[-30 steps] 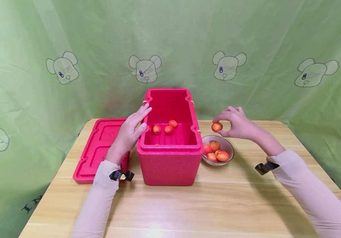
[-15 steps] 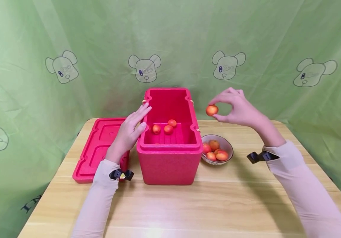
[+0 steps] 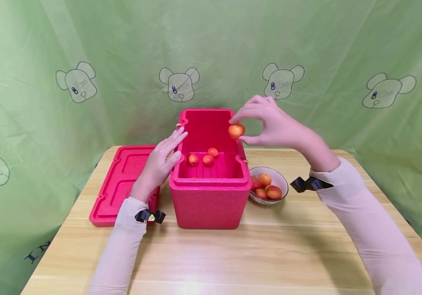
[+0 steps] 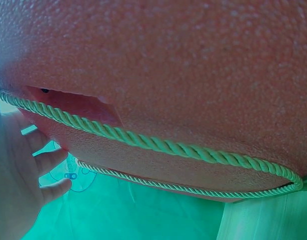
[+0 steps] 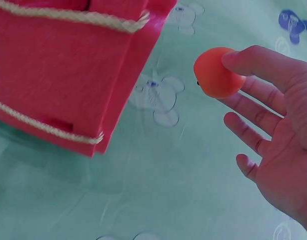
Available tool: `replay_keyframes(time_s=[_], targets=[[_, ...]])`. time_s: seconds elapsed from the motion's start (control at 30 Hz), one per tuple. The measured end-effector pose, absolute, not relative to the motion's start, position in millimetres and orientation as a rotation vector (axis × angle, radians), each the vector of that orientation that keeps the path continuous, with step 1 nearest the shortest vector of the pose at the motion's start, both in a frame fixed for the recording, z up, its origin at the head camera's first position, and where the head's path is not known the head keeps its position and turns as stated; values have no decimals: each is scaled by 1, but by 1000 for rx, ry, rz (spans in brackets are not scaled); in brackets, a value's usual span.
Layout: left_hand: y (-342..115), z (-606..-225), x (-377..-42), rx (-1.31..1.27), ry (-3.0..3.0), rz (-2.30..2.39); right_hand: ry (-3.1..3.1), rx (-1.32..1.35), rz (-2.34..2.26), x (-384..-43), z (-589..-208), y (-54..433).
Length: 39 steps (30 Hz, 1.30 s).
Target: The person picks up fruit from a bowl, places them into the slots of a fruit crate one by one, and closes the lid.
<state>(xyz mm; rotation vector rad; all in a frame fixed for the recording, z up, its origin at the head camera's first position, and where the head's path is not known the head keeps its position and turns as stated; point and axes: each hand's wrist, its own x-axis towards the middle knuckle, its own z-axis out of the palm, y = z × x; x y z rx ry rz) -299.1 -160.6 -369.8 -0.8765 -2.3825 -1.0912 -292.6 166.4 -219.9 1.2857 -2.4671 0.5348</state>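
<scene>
My right hand (image 3: 275, 127) pinches an orange-red apricot-like fruit (image 3: 236, 130) between thumb and fingers, above the right rim of a red foam box (image 3: 208, 207). In the right wrist view the thumb lies on the held fruit (image 5: 218, 72), while the other fingers extend. Three similar fruits (image 3: 208, 160) lie on the box floor, and the front wall may hide more. My left hand (image 3: 161, 162) rests on the left rim with its fingers extended. Right of the box, a white bowl (image 3: 283, 180) holds several more of these fruits.
A red lid (image 3: 122, 186) lies on the wooden table (image 3: 269, 254) left of the box, partly under the left forearm. Cream twisted rope (image 4: 193, 152) runs along the box's side. A green curtain (image 3: 229, 37) stands behind the table.
My right hand has risen from above the bowl and moved left with the fruit, to the box's right rim. The left hand stays in place.
</scene>
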Motion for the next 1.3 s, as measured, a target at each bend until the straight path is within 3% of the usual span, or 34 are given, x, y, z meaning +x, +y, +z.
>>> replay_keyframes(time_s=[0.5,1.3], targets=[[-160,-371,-298,-873,-2399,-1083,-2565,1486,260,-287,-217,119],[-161,-369,-297,-872,-2386,-1085,-2580,1472,84,-290,-232,114]])
